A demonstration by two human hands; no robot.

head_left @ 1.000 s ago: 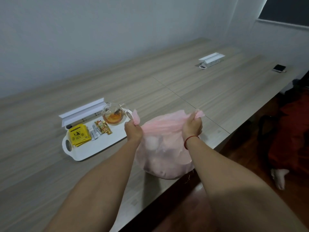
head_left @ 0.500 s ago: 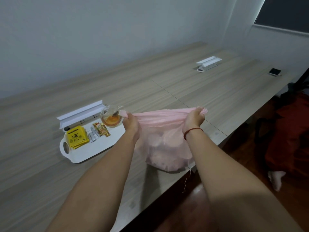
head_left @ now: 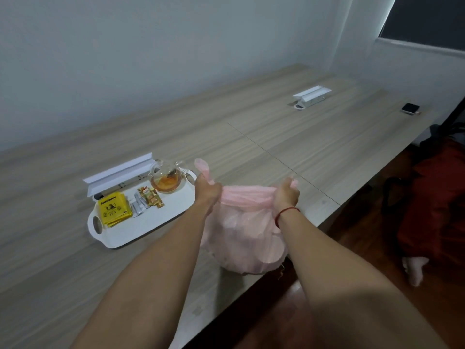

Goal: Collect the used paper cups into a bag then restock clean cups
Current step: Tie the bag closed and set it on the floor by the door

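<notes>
Pink plastic bag sits at the tabletop edge, centre frame, pale cup shapes inside. Left hand and right hand each clench a gathered handle; cross them snugly to knot without tearing.

The only wording that reads clearly is "Sunshine", printed in black along the top of the yellow packet, which lies tilted at the left end of the white tray on the table. Under that word the packet carries a small black drawing and a short line of letters that looks like "TEA", though it is too blurred to be sure. The orange sachets beside it on the tray bear print too small to read.
</notes>
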